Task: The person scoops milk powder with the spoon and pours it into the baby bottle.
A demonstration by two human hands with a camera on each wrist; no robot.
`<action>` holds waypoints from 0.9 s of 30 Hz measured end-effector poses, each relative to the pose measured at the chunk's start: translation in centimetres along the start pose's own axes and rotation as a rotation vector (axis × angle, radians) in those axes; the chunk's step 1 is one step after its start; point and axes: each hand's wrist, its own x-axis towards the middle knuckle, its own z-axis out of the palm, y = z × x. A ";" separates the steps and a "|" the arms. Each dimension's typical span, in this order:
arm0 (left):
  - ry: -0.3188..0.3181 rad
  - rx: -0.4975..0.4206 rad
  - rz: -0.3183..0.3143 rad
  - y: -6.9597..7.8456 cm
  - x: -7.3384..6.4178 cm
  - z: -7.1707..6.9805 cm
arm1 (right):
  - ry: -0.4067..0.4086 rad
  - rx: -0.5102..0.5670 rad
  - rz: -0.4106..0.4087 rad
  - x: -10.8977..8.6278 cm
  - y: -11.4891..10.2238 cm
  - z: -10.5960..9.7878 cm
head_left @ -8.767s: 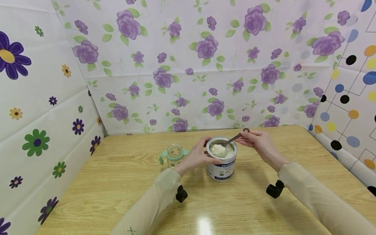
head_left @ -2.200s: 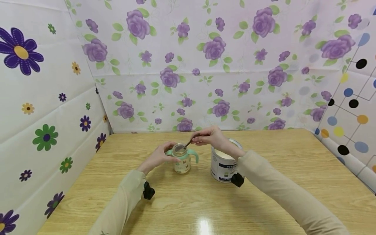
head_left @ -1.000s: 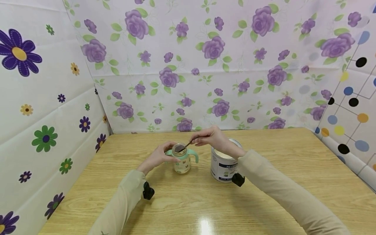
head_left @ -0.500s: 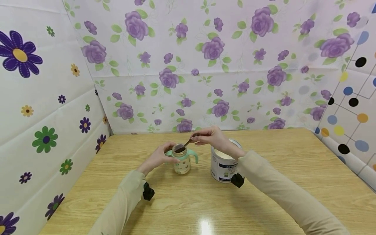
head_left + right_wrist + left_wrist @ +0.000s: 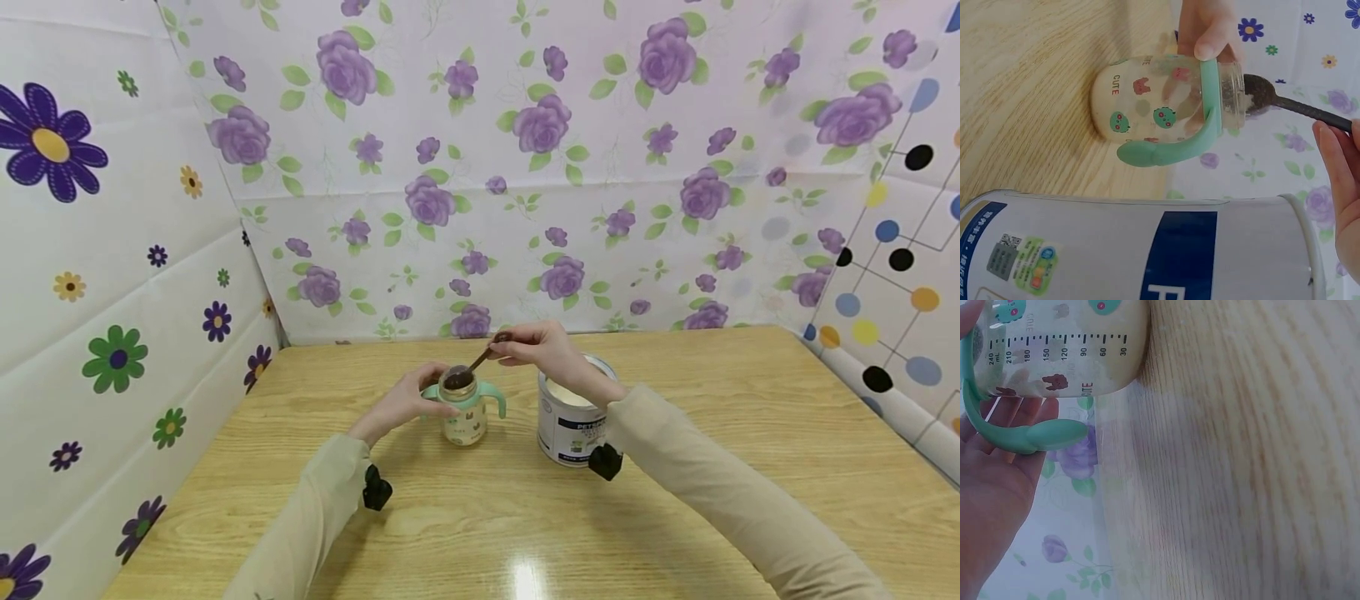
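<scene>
Vs. 0.5 s ago: spoon (image 5: 1261, 92) up slightly. R grip (image 5: 542, 350) clamped on spoon handle; long axis runs down-left from grip, bowl at mouth of graduated 2-handled baby bottle (image 5: 464, 425). L grip (image 5: 408, 398) clamped round bottle neck, so nearer hand. Bottle upright on worktop (image 5: 450, 533). Open tin (image 5: 558, 429), pale contents, just R of bottle, apart.

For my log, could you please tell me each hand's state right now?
Left hand: holding the bottle near its neck.
Right hand: holding the spoon by its handle.
</scene>
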 end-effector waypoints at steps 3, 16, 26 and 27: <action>0.007 0.016 0.006 -0.7 0.4 -0.1 | 0.033 0.026 0.001 0.0 0.0 0.0; 0.023 0.047 -0.006 -2.7 1.1 -0.2 | 0.072 0.031 -0.032 -0.2 -0.3 0.0; -0.011 0.031 0.003 0.1 0.0 -0.1 | -0.008 -0.018 -0.058 -0.4 -0.4 0.0; -0.011 0.034 0.004 0.1 -0.1 -0.1 | -0.004 -0.012 -0.055 -0.4 -0.3 0.0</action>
